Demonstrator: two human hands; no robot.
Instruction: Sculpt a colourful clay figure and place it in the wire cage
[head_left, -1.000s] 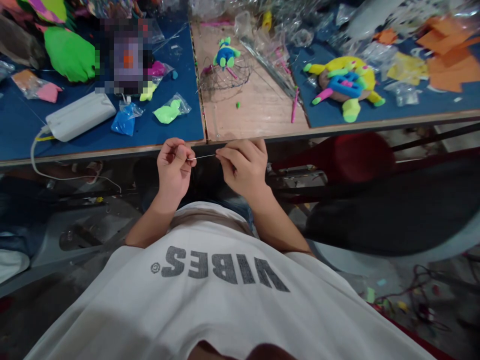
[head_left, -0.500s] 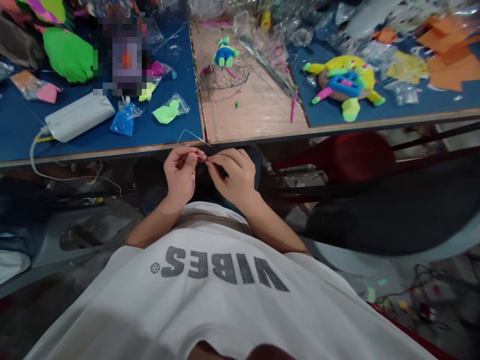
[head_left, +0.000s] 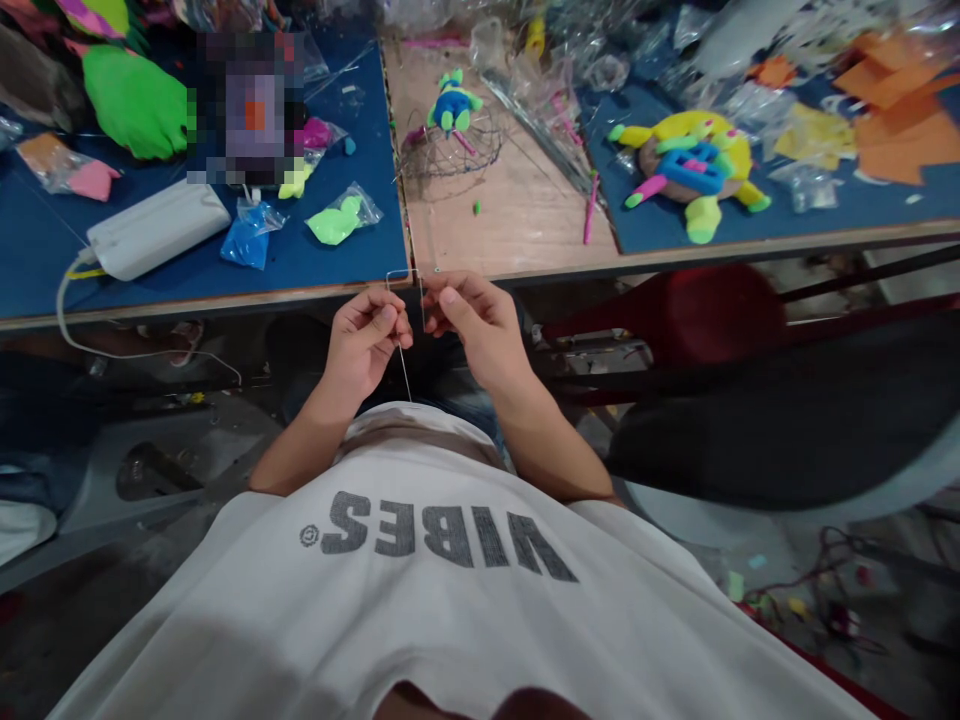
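Note:
A thin metal wire (head_left: 406, 375), bent near its top into a squared hook, stands between my hands in front of the table edge. My left hand (head_left: 366, 338) pinches its long side between thumb and fingers, and the straight tail hangs below toward the white shirt. On the other side, my right hand (head_left: 480, 328) has its fingers curled with the tips at the short arm of the hook, seeming to grip it. The exact contact of those fingertips is hard to see.
A blue-green clay figure (head_left: 454, 104) rests by a wire frame (head_left: 491, 155) on the table (head_left: 517, 240). To the right lies a yellow clay figure (head_left: 701, 160); at left, a white power bank-like block (head_left: 159, 230) with a cable. A red stool (head_left: 712, 315) stands below.
The wire has turned from lying slanted to roughly upright, its bend now at the top and its tail pointing down. My right hand has moved slightly right, away from my left fingers.

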